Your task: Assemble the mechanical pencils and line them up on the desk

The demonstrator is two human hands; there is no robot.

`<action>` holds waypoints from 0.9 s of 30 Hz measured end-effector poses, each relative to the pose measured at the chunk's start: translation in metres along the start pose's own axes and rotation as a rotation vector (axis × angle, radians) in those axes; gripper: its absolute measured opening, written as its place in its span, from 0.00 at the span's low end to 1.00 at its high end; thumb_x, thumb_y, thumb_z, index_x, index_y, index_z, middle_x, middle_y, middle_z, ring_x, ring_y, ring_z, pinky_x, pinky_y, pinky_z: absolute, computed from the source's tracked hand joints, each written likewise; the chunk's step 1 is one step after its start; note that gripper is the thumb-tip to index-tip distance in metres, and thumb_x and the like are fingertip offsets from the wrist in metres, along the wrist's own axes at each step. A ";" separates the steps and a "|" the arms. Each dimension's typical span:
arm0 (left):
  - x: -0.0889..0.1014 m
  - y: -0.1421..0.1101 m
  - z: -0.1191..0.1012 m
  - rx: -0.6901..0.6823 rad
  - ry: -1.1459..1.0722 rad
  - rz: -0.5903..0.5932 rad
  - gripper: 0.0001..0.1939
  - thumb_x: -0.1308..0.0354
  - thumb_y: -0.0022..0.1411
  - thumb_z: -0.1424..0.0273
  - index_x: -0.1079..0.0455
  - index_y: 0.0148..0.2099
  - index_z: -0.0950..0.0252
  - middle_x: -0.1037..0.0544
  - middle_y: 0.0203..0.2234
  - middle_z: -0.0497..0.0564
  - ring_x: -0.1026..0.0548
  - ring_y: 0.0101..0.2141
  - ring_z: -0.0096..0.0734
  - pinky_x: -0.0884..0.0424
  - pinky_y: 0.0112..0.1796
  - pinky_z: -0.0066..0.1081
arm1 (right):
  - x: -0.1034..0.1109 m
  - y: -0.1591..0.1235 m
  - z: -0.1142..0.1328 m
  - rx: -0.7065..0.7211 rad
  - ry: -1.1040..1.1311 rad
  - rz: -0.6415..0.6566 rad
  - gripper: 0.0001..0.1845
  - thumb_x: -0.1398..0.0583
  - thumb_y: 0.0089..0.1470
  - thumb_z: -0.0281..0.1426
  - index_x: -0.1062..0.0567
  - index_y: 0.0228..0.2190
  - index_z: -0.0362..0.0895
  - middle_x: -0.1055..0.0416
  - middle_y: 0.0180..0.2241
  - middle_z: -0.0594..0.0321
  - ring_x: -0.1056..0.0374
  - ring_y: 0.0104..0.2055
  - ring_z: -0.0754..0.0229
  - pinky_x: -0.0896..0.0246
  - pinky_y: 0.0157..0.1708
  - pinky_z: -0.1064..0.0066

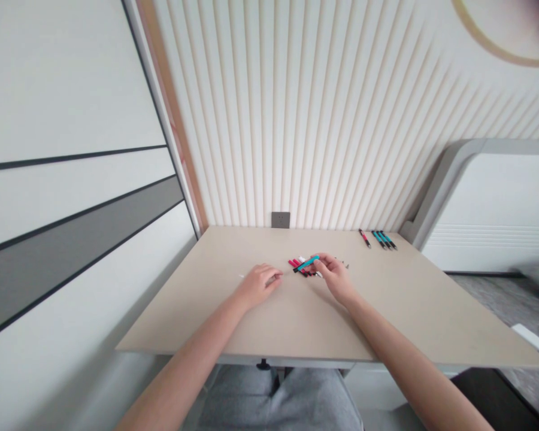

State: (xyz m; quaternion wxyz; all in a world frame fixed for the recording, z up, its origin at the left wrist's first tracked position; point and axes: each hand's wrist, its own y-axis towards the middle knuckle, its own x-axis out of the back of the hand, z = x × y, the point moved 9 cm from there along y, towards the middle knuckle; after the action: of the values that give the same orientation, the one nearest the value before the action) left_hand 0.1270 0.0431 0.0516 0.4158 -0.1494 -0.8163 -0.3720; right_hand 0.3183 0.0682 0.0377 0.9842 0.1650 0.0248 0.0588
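My right hand [335,276] pinches a teal pen barrel [309,263] with a black end, just above a small pile of pen parts on the table. Red barrels [293,263], black pieces and white pieces show in that pile, partly covered by the hand. Left of the pile, my left hand [260,283] rests low over the tabletop, its fingers loosely bent and the thumb a little apart. Nothing can be seen in it. A small thin white piece [241,276] lies beside its far side.
At the table's [184,311] back right lie several teal and black pens [385,240] in a row, with a red and black pen [365,238] left of them. A socket [281,219] sits on the ribbed wall. A white panelled surface [85,227] rises on the left.
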 end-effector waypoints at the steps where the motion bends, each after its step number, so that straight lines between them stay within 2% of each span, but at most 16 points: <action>1: 0.000 0.000 -0.001 0.003 -0.011 0.001 0.09 0.45 0.65 0.67 0.28 0.45 0.63 0.22 0.36 0.53 0.26 0.39 0.36 0.34 0.44 0.36 | -0.005 -0.001 -0.001 -0.004 0.003 0.036 0.22 0.40 0.52 0.50 0.29 0.38 0.44 0.22 0.31 0.56 0.25 0.34 0.54 0.29 0.37 0.61; 4: 0.001 0.002 -0.006 -0.004 -0.050 0.001 0.10 0.44 0.64 0.65 0.28 0.45 0.63 0.22 0.35 0.53 0.26 0.39 0.36 0.34 0.44 0.36 | -0.021 -0.006 -0.001 -0.008 -0.001 0.141 0.22 0.39 0.52 0.49 0.28 0.38 0.44 0.22 0.33 0.55 0.25 0.38 0.54 0.30 0.41 0.59; 8: -0.003 0.004 -0.011 -0.022 -0.045 0.010 0.09 0.45 0.65 0.65 0.28 0.43 0.63 0.22 0.34 0.53 0.26 0.37 0.35 0.34 0.42 0.34 | -0.034 -0.010 0.001 0.000 0.029 0.214 0.21 0.39 0.53 0.48 0.28 0.39 0.44 0.22 0.35 0.56 0.25 0.38 0.55 0.32 0.46 0.57; 15: 0.001 0.005 -0.008 0.000 0.040 -0.064 0.07 0.44 0.65 0.65 0.29 0.38 0.63 0.24 0.29 0.50 0.28 0.32 0.32 0.35 0.37 0.32 | -0.033 -0.009 0.000 0.039 -0.071 0.226 0.18 0.40 0.55 0.46 0.26 0.39 0.44 0.24 0.30 0.60 0.28 0.33 0.58 0.33 0.39 0.63; 19: -0.001 0.005 -0.012 -0.012 0.092 -0.043 0.07 0.44 0.65 0.65 0.29 0.37 0.63 0.25 0.27 0.49 0.28 0.32 0.32 0.36 0.37 0.32 | -0.038 -0.011 -0.001 0.059 -0.163 0.260 0.16 0.40 0.55 0.44 0.25 0.37 0.44 0.25 0.28 0.61 0.29 0.33 0.58 0.35 0.39 0.64; 22: -0.004 0.004 -0.014 -0.027 0.084 -0.008 0.07 0.43 0.64 0.65 0.29 0.40 0.63 0.24 0.29 0.50 0.27 0.33 0.33 0.36 0.38 0.33 | -0.034 -0.009 0.002 0.063 -0.168 0.221 0.16 0.40 0.55 0.44 0.25 0.36 0.44 0.25 0.29 0.61 0.29 0.33 0.58 0.35 0.39 0.64; 27: -0.005 0.002 -0.011 -0.036 0.069 0.000 0.13 0.41 0.63 0.65 0.31 0.49 0.63 0.22 0.34 0.51 0.25 0.37 0.34 0.35 0.41 0.34 | -0.005 -0.001 0.003 0.031 -0.014 0.038 0.17 0.42 0.57 0.45 0.26 0.37 0.44 0.25 0.28 0.61 0.30 0.30 0.59 0.34 0.34 0.66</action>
State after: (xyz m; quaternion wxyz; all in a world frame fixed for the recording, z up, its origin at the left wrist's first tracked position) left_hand 0.1374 0.0367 0.0521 0.4409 -0.1439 -0.7948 -0.3914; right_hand 0.3135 0.0656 0.0405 0.9804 0.1812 0.0154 0.0760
